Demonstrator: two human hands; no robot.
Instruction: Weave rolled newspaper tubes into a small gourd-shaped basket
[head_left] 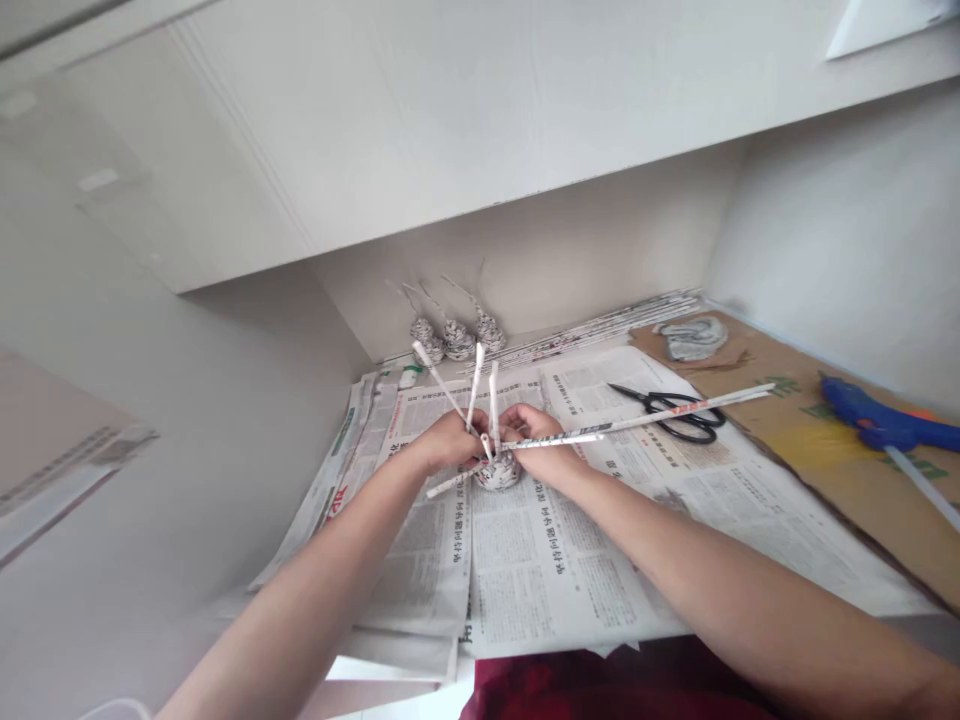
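Observation:
A small round woven newspaper basket sits on the newspaper in front of me, with several rolled paper sticks fanning up and out of its rim. My left hand is closed at the rim's left side, its fingertips partly hidden among the upright sticks. My right hand is curled around the back right of the same rim, its fingers bent inward. A long paper stick runs from the rim across my right hand toward the scissors. What exactly each fingertip pinches is partly hidden.
Black-handled scissors lie on the newspaper sheets. A blue glue gun and a grey cloth-like bundle rest on cardboard at right. Several woven gourd shapes and paper sticks lie at the back, beneath an overhanging panel.

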